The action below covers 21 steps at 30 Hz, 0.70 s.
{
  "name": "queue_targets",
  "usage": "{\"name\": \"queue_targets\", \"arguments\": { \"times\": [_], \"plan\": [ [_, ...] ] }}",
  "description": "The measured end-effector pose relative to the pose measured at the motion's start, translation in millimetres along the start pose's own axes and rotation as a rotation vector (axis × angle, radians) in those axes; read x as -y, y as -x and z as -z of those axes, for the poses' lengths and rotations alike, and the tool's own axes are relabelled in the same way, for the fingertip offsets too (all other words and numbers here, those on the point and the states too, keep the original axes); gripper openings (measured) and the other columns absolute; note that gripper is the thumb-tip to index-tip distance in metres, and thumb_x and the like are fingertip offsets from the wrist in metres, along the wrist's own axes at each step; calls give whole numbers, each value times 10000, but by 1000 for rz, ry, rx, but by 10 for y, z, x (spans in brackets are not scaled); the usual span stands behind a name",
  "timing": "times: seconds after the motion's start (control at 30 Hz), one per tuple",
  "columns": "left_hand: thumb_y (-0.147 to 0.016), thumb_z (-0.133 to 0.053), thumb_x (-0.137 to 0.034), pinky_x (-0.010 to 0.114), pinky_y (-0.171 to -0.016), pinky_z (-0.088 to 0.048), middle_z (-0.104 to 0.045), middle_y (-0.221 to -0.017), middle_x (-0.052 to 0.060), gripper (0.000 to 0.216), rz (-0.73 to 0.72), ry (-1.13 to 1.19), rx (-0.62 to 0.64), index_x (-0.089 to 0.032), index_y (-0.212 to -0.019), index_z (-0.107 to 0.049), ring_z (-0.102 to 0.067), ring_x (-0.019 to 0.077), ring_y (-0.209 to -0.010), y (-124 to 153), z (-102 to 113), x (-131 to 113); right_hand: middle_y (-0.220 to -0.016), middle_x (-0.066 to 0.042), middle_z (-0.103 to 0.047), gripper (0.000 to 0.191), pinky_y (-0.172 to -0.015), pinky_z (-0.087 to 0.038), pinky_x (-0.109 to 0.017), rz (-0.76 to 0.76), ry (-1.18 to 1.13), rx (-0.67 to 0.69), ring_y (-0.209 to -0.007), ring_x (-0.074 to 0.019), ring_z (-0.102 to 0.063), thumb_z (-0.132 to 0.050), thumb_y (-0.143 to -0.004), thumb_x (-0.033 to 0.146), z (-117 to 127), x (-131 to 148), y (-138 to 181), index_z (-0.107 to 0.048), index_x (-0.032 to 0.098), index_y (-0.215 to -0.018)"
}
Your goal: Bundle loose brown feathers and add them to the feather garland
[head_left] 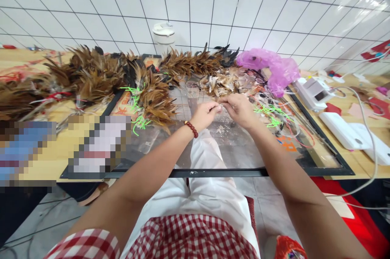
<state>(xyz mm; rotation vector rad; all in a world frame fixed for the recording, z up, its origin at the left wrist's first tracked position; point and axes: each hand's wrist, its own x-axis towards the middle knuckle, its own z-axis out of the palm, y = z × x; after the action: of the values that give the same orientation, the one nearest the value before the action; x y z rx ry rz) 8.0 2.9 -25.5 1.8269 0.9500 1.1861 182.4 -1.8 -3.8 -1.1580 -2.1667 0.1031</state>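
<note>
My left hand (207, 114), with a red bead bracelet (191, 129) on its wrist, is closed in a pinch over the glass panel (170, 147). Close by on the right, my right hand (240, 109) pinches too. Something small and pale shows between the fingertips; it is too small to name. Just behind the hands lies a pile of loose pale-brown feathers (227, 83). To the left rests a bundle of brown feathers (155, 98) with bright green ties (141, 122). More green strips (271, 112) lie to the right of my right hand.
Feather bundles (94, 72) cover the back left, and another feather strip (191, 62) lies along the back. A white lidded cup (163, 35) stands by the tiled wall. Right are a purple plastic bag (269, 66), white devices (344, 130) and a cable (365, 118). A black frame (213, 173) edges the glass.
</note>
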Motion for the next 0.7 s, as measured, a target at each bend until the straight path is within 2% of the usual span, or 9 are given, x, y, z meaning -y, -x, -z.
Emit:
{"name": "queue_targets", "arguments": {
  "times": [0.07,0.13,0.27,0.43,0.6,0.7],
  "plan": [
    [-820,-575,-225,255,-669,-451,-616,-615,1,196,68,78,-33,-172,-656,-669,-549,125,-619,-4,-7,9,-966,-70,-701,296,-843,-459,-358,-100,-150,-108,-872,-203,-620,-525,-899,363,-18,-34,-5,-638,219,-1132],
    [-822,-581,-246,245,-669,-444,-624,-611,5,205,99,164,-96,-174,-658,-681,-548,122,-615,-19,-5,22,-915,-52,-683,375,-789,-483,-350,-239,-280,-199,-785,-182,-602,-563,-866,419,-35,-98,-7,-608,219,-1180],
    [-805,-616,-253,247,-705,-448,-640,-629,11,169,99,215,-161,-178,-684,-706,-562,130,-646,-44,12,34,-804,-21,-653,393,-707,-487,-318,-448,-568,-184,-690,-141,-563,-645,-771,497,-61,-174,-19,-659,199,-1026],
    [-794,-630,-221,250,-690,-428,-606,-630,-1,144,31,143,-138,-193,-678,-710,-528,130,-645,-21,16,-6,-756,1,-649,373,-636,-474,-264,-514,-916,-175,-616,-98,-523,-696,-713,534,-50,-58,-63,-701,218,-911],
    [-788,-634,-187,258,-715,-430,-612,-661,8,142,-20,119,-117,-202,-670,-711,-536,139,-668,-1,10,-61,-689,16,-654,303,-581,-448,-239,-554,-990,-239,-568,-75,-506,-790,-643,438,-40,-1,-76,-743,210,-837],
    [-773,-647,-165,272,-766,-440,-640,-694,17,140,-36,120,-113,-207,-652,-704,-562,155,-721,-2,12,-89,-683,13,-671,300,-574,-456,-243,-606,-1037,-226,-559,-74,-517,-823,-597,387,-29,-4,-71,-751,201,-820]
  ]
}}
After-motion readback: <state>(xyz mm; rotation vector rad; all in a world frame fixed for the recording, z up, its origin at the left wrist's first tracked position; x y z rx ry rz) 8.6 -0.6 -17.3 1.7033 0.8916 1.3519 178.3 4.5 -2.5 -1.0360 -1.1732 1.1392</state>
